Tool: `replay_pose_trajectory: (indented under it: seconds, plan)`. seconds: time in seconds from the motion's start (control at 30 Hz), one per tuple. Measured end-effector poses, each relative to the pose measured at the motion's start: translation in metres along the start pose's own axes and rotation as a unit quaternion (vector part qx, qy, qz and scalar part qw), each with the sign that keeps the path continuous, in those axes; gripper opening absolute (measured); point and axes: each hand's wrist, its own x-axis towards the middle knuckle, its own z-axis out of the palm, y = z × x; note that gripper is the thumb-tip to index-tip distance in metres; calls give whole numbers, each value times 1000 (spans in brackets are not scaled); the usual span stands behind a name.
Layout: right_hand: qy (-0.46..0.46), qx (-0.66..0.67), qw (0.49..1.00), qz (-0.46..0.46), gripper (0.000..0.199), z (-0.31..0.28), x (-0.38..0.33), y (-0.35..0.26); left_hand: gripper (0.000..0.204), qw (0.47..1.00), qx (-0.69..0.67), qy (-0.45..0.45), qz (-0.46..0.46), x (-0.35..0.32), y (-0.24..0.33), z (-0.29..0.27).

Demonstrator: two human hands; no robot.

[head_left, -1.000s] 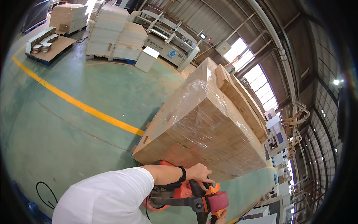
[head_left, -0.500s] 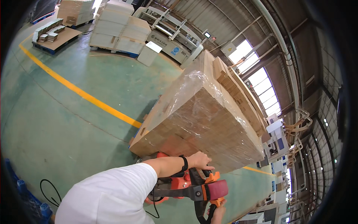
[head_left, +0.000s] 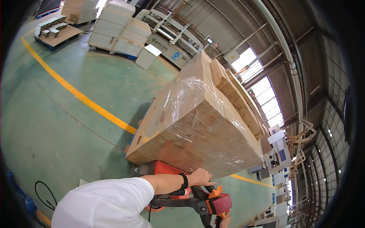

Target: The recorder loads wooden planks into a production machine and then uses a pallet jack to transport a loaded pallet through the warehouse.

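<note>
A tall stack of flat cardboard (head_left: 197, 125), wrapped in clear film, rides on a red pallet jack (head_left: 165, 169) right in front of me. My left arm in a white sleeve, with a black wristband, reaches in from the lower left. My left hand (head_left: 201, 177) is closed over the top of the jack's black handle, beside its red and orange control head (head_left: 217, 202). Only a small part of my right hand (head_left: 225, 222) shows at the bottom edge, against the underside of the handle. Its grip is cut off by the frame.
The green floor (head_left: 57, 125) carries a yellow line (head_left: 76, 95) running diagonally to the load. Pallets of stacked cardboard (head_left: 118, 32) and a low blue pallet (head_left: 57, 34) stand at the back left, with machines behind. A black cable (head_left: 43, 192) lies at the lower left.
The load and jack fill more of the view and the far pallets have shifted slightly. My left hand stays on the handle.
</note>
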Motion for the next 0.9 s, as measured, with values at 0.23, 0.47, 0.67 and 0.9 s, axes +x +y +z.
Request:
replay_pose_trajectory:
  seconds: [0.23, 0.47, 0.67, 0.9]
  plan:
    - [-34, -50, 995, -79, 75, -34, 92, 14, 67, 998, 26, 15, -54, 50, 22, 47]
    - [-73, -54, 985, -146, 77, -79, 186, 42, 64, 993, 52, 53, -94, 87, 62, 98]
    - [-101, -61, 983, -137, 69, -97, 266, 52, 63, 988, 73, 83, -109, 136, 63, 132]
    - [-105, -78, 978, -162, 67, -99, 372, 63, 61, 984, 63, 106, -132, 189, 49, 176]
